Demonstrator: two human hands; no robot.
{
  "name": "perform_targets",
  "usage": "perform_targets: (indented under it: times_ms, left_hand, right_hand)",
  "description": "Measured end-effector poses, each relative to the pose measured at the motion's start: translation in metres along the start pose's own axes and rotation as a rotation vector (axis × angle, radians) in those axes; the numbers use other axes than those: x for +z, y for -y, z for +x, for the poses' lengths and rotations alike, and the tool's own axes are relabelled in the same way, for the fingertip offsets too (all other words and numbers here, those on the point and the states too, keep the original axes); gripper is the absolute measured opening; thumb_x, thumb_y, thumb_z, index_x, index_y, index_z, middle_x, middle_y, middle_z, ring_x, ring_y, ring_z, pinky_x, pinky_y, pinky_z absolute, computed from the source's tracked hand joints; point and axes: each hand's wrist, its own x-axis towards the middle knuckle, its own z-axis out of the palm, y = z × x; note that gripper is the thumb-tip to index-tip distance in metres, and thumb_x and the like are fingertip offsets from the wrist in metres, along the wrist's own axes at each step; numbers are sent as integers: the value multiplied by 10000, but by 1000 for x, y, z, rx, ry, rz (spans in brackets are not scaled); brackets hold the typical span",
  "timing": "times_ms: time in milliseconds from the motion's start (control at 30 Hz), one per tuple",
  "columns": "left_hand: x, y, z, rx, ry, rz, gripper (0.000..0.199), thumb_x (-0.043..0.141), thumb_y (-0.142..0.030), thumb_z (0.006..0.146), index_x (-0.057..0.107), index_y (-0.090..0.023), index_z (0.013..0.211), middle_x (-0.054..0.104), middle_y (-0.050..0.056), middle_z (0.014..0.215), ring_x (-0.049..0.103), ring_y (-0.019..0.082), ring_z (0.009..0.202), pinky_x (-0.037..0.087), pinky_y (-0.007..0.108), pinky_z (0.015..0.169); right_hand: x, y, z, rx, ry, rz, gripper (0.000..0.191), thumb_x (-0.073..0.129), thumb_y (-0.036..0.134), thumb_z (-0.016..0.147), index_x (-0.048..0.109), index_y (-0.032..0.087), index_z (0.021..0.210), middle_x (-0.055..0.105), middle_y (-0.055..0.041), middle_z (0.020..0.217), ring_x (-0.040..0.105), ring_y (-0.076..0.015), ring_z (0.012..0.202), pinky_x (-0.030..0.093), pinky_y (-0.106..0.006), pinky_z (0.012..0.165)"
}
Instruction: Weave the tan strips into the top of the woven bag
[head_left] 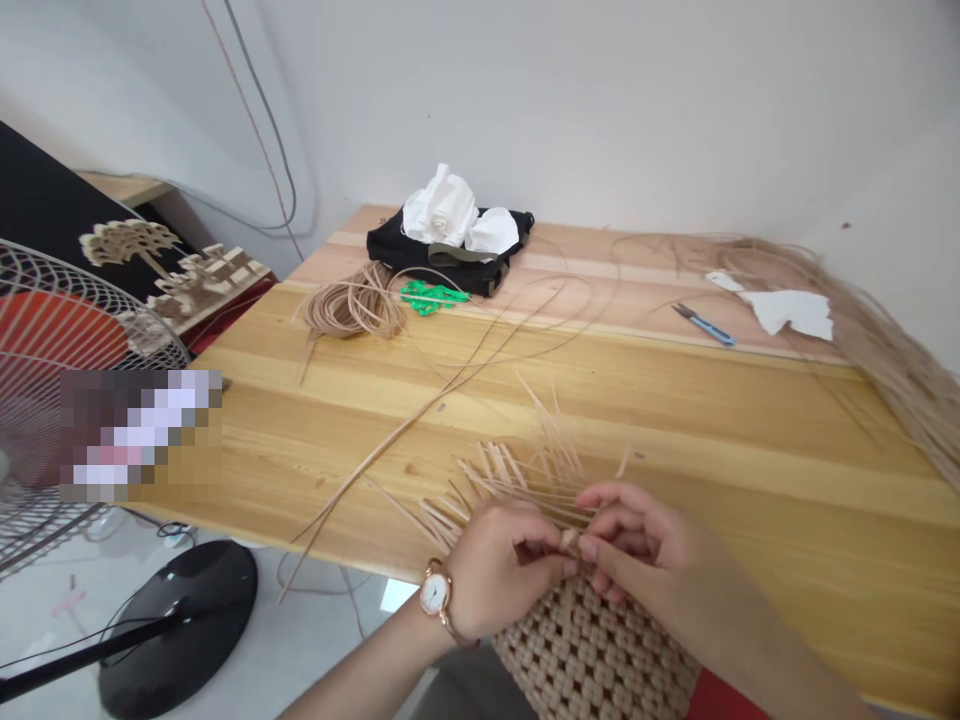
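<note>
A tan piece of open weaving (600,650) rests at the table's near edge, partly over my lap. Loose strand ends (499,465) fan out from its upper edge. At that edge my left hand (510,560), with a watch on the wrist, pinches a strand between thumb and fingers. Right beside it my right hand (630,540) is closed on the same spot, thumb and index finger on a strand. The fingertips of both hands nearly meet over a small fold (571,540). My hands cover part of the woven edge.
A strand coil (356,300), green plastic (431,296) and a black bag (450,262) with white tissue (442,210) lie at the back. Blue thread snips (703,325), paper (787,310) and a strand bundle (892,350) lie right. A fan (60,340) stands left.
</note>
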Motion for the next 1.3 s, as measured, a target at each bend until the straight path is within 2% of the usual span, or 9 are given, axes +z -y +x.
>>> perform_targets:
  times_ms: [200, 333, 433, 567, 733, 833, 967, 1100, 1300]
  left_hand:
    - [2, 0, 2, -3, -25, -30, 171, 580, -101, 678, 582, -130, 510, 481, -23, 514, 439, 89, 532, 327, 193, 536]
    - [3, 2, 4, -33, 1, -83, 165, 574, -86, 649, 544, -130, 493, 436, -42, 496, 389, 72, 499, 301, 182, 503]
    - [3, 3, 5, -61, 15, -121, 183, 571, -94, 644, 512, -130, 474, 410, -50, 481, 356, 63, 483, 280, 175, 477]
    - [2, 6, 5, -97, 23, -183, 180, 601, -134, 645, 519, -121, 484, 399, -52, 484, 348, 60, 488, 268, 172, 464]
    - [0, 12, 5, -147, 31, -270, 156, 638, -201, 648, 573, -105, 544, 427, -44, 512, 362, 61, 501, 282, 171, 462]
    - [1, 14, 5, -157, 45, -278, 196, 659, -238, 637, 564, -101, 532, 432, -43, 512, 363, 59, 497, 286, 167, 455]
    - [3, 15, 7, -126, 72, -275, 218, 657, -280, 649, 603, -97, 544, 473, -28, 516, 399, 67, 508, 315, 162, 468]
    - [3, 16, 7, -138, 52, -331, 239, 674, -318, 638, 636, -91, 576, 506, -12, 524, 415, 71, 499, 334, 172, 476]
    - [6, 19, 5, -202, -12, -342, 226, 694, -305, 602, 645, -85, 586, 540, 9, 530, 430, 76, 482, 344, 186, 463]
  right_hand:
    - [-3, 9, 1, -61, 166, -309, 122, 437, 224, 807, 525, 201, 887, 582, 31, 531, 527, -102, 472, 379, -196, 461]
    - [-8, 18, 4, -64, 209, -416, 56, 469, 196, 774, 522, 200, 789, 589, 34, 527, 518, -97, 478, 335, -177, 439]
    - [-10, 20, 7, -38, 287, -372, 75, 458, 221, 790, 520, 192, 759, 564, 39, 504, 494, -86, 451, 324, -171, 424]
    - [-11, 17, 12, 83, 388, -169, 142, 440, 307, 814, 520, 190, 810, 544, 51, 473, 430, -62, 357, 289, -155, 367]
    - [-11, 18, 13, 155, 271, 33, 291, 451, 371, 791, 595, 140, 893, 370, 97, 332, 260, -31, 284, 170, -152, 329]
    - [-10, 20, 12, 158, 321, 130, 329, 440, 372, 787, 605, 122, 925, 349, 102, 323, 233, -29, 280, 154, -156, 326]
    - [-9, 20, 13, 186, 389, 88, 288, 435, 354, 802, 579, 134, 919, 470, 67, 384, 326, -29, 299, 234, -143, 345]
    - [-9, 15, 10, 72, 393, 80, 237, 522, 334, 779, 520, 168, 948, 523, 48, 569, 475, -50, 448, 344, -153, 429]
    - [-18, 5, -9, 32, 137, -199, 245, 579, 198, 694, 500, 204, 925, 534, 39, 634, 502, -76, 515, 387, -173, 468]
